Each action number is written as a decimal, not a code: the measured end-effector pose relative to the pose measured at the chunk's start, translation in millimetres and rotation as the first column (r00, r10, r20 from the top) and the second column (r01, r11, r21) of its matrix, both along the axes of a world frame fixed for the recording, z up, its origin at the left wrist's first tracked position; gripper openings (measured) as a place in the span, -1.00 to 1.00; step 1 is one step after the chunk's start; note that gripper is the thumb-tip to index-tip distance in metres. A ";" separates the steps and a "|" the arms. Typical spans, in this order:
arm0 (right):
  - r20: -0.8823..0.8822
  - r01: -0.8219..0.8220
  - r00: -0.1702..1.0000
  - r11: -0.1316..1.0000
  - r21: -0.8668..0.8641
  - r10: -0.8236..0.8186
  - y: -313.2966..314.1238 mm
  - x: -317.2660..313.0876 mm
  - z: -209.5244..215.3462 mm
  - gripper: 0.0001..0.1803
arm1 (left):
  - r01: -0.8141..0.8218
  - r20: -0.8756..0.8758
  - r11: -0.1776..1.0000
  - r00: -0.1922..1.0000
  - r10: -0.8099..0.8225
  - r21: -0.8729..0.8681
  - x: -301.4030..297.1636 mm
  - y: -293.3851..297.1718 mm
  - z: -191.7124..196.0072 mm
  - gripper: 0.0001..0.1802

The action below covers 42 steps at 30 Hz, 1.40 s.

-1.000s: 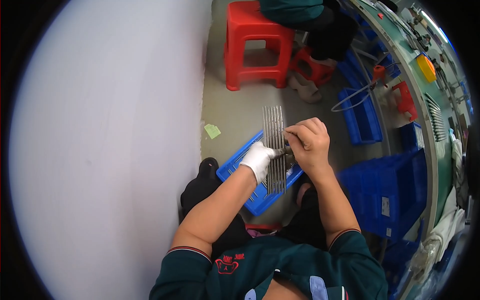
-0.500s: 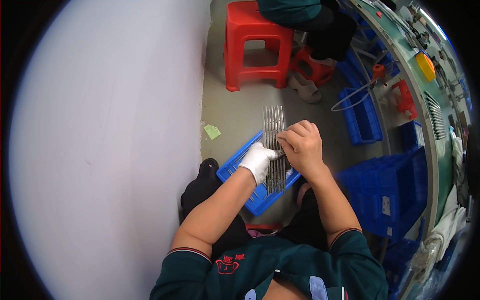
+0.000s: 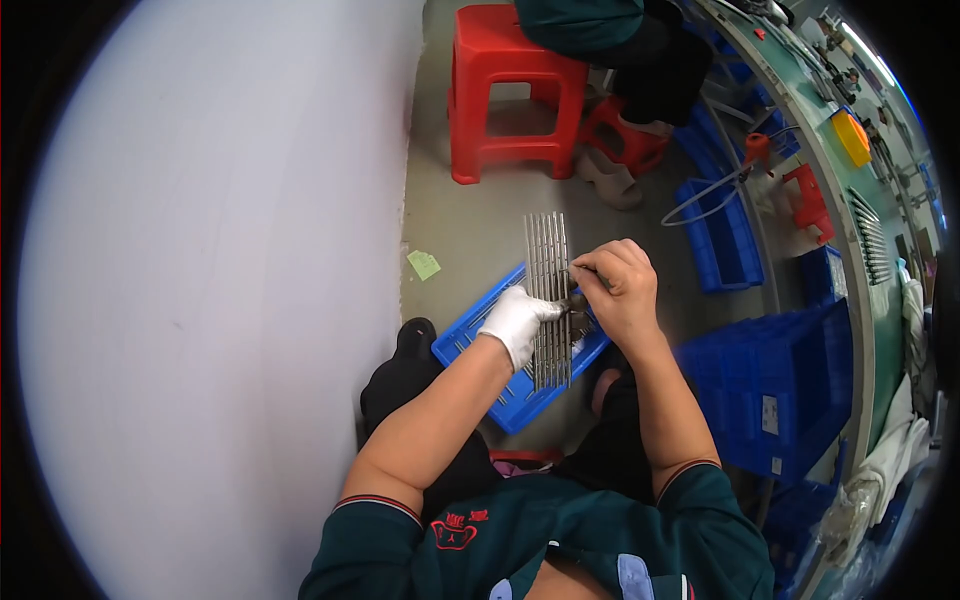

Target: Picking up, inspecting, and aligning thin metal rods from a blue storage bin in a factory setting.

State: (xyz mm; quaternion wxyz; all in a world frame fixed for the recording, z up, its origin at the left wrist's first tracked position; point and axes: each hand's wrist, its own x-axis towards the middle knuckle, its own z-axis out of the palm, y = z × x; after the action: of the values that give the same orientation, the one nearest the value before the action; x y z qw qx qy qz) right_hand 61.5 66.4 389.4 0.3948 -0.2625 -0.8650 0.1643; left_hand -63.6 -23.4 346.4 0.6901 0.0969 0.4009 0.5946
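My left hand [image 3: 518,320], in a white glove, grips a long grey metal rack [image 3: 547,262] of parallel rods, held upright over a blue slotted tray [image 3: 470,335] on my lap. My bare right hand [image 3: 622,287] is closed at the rack's right edge, pinching a small dark part [image 3: 578,299] against it. The lower end of the rack reaches down in front of the tray.
A pale wall fills the left. A red plastic stool [image 3: 512,95] stands ahead with another person seated beyond it. Blue bins [image 3: 725,235] lie on the floor at right, stacked blue crates [image 3: 790,390] nearer me. A green workbench [image 3: 850,150] curves along the right.
My right hand has shifted slightly along the rack's right edge; the rack and my left hand stay almost still.
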 end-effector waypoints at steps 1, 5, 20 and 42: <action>0.014 0.001 1.000 1.000 0.021 -0.001 -0.2 -0.1 1.4 -0.91 | 0.001 -0.024 1.000 1.000 -0.002 -0.016 -0.1 0.3 -2.5 -0.67; 0.074 -0.014 0.997 0.988 0.155 0.003 -6.3 -3.1 6.2 -0.90 | -0.034 -0.119 0.999 0.992 0.029 -0.042 2.7 0.1 -3.5 -0.70; -0.036 0.028 0.999 1.000 0.009 -0.028 2.3 0.2 5.4 -0.91 | -0.006 0.006 1.000 1.000 0.006 -0.013 5.3 -0.2 -2.1 -0.72; -0.020 0.021 1.000 0.996 0.084 -0.020 1.1 -3.7 -0.4 -0.90 | 0.008 -0.055 1.000 0.998 -0.008 -0.008 5.0 -1.6 -2.9 -0.69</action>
State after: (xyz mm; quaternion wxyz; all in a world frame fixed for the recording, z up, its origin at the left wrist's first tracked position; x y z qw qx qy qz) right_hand 57.8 67.5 389.0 0.4154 -0.2529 -0.8646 0.1260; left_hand -58.7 -25.1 343.5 0.6816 0.1122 0.4218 0.5873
